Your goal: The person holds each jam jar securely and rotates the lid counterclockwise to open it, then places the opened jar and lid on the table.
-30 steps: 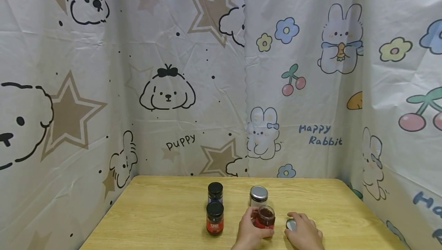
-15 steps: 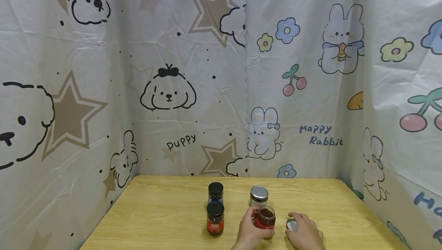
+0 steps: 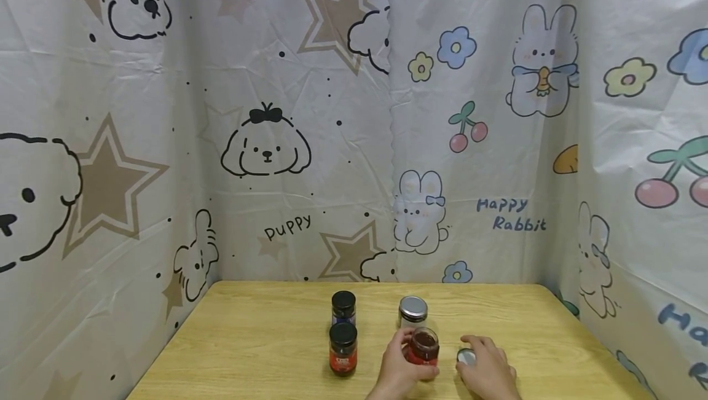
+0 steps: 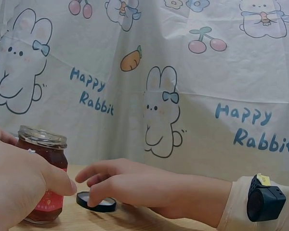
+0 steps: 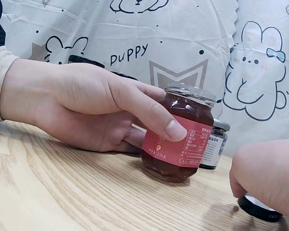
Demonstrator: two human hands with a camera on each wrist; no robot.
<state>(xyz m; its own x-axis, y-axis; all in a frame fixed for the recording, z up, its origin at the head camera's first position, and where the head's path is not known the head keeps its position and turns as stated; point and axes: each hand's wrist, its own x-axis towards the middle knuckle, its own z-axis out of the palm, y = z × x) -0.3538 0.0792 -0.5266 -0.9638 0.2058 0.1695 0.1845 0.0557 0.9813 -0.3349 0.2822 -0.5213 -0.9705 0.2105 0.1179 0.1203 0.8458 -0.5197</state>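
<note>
My left hand point(image 3: 399, 366) grips a glass jar of dark red jam point(image 3: 423, 346) with a red label, its mouth uncovered. The left thumb lies across the label in the right wrist view, and the jar stands tilted slightly or upright on the table; I cannot tell which. My right hand point(image 3: 488, 368) hovers low around a black-rimmed lid point(image 4: 106, 204), which lies with its pale inside upward just right of the jar. The thumb overlaps the lid in the left wrist view, while the other fingers reach loosely above it. No clear pinch on the lid shows.
Behind the jam jar stands a jar with a silver lid point(image 3: 413, 309). To the left are a black-lidded jar with a red label point(image 3: 343, 351) and, behind it, another black-lidded jar point(image 3: 343, 305). Patterned curtains point(image 3: 265, 203) enclose the wooden table point(image 3: 249, 338).
The head view has shifted slightly. Both hands, the jam jar and the lid keep nearly the same places.
</note>
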